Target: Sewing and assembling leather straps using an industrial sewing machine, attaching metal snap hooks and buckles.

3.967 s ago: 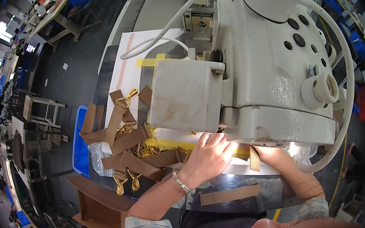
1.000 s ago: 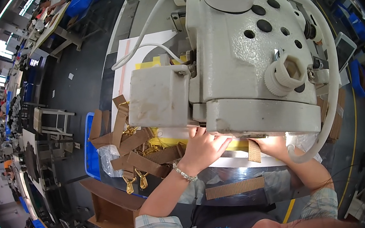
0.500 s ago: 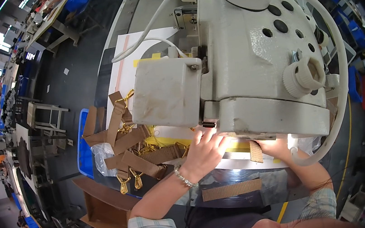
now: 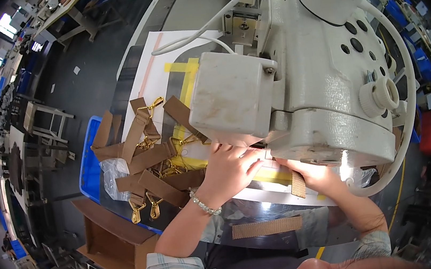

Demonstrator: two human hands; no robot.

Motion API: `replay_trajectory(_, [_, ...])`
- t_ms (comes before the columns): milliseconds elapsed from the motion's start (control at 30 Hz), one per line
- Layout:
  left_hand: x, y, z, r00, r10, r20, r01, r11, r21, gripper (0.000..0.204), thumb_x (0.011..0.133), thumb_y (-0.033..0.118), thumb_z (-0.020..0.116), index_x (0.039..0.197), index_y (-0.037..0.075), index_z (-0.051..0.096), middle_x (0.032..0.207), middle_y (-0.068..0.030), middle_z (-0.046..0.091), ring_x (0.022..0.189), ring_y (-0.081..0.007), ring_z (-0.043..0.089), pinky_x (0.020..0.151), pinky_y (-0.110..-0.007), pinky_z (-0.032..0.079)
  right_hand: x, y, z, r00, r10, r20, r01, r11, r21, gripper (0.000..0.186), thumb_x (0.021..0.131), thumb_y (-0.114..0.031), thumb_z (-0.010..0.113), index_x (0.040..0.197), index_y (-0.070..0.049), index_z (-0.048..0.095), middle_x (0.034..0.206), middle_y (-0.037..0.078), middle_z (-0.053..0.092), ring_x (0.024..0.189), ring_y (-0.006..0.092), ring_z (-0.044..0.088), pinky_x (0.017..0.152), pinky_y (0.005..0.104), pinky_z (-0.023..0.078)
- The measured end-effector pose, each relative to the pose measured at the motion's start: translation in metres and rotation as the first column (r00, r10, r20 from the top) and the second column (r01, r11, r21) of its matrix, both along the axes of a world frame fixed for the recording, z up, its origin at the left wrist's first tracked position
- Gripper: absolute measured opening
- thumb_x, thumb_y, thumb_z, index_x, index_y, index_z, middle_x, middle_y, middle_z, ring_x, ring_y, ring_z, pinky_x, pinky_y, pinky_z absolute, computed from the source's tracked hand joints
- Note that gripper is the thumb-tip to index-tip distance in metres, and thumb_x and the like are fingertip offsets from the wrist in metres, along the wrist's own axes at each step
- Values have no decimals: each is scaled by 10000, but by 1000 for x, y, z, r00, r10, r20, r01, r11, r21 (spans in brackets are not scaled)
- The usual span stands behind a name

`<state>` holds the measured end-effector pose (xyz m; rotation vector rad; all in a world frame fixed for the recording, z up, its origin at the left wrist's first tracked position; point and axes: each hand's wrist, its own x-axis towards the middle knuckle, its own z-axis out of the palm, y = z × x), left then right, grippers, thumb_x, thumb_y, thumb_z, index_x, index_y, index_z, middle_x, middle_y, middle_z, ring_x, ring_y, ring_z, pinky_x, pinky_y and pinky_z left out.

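Under a cream industrial sewing machine head (image 4: pixel 311 128), my left hand (image 4: pixel 233 167) has bent fingers, their tips partly hidden, at white material with yellow tape (image 4: pixel 273 176). My right hand (image 4: pixel 312 174) reaches in from the right, its fingers on a short tan webbing strap (image 4: pixel 297 186) that points toward me. A second tan strip (image 4: pixel 266 227) lies nearer me on the shiny bed. To my left is a heap of brown straps (image 4: pixel 137 133) with gold clasps (image 4: pixel 153 209).
A blue tray (image 4: pixel 88 169) with a clear plastic bag (image 4: pixel 115 178) sits at the left, above an open cardboard box (image 4: pixel 107 239). A white cable (image 4: pixel 222 12) arches over the bed; a thick hose (image 4: pixel 409 84) loops down the right. Other workbenches (image 4: pixel 61 19) stand beyond.
The view has shifted slightly. Since half a second ago both hands have shifted a little, and more of my right hand's fingers and the strap's upper end now shows below the machine head.
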<state>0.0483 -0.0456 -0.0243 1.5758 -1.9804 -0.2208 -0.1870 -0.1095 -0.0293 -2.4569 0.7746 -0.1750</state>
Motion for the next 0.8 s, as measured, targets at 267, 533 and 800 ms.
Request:
replay_trajectory(267, [2,0,2,997,-75,26,75,997,-8,98,769,228,655,788,137,688,726,11,629,686,-169,575,698,-318,392,-6,1,-18,997,-12,72,17,997,-72,360,749,-12,607,1107,-53,611,907,98,620,798,222,592,749,311,467])
replay_trajectory(533, [7,-5,5,978,-206,-5,206,976,-65,100,792,231,647,821,163,715,718,4,664,678,-137,610,653,-304,406,-9,1,-20,999,-30,24,29,999,35,347,788,-19,590,1134,-49,587,1083,134,608,955,251,597,826,308,468])
replay_trajectory(800, [8,-1,0,946,-323,-30,324,943,79,210,851,242,568,997,121,660,1154,7,601,1047,-136,555,861,-327,387,-6,2,-11,1000,-18,0,18,1000,2,332,780,-10,573,1108,-49,596,1081,113,603,968,259,587,837,310,458])
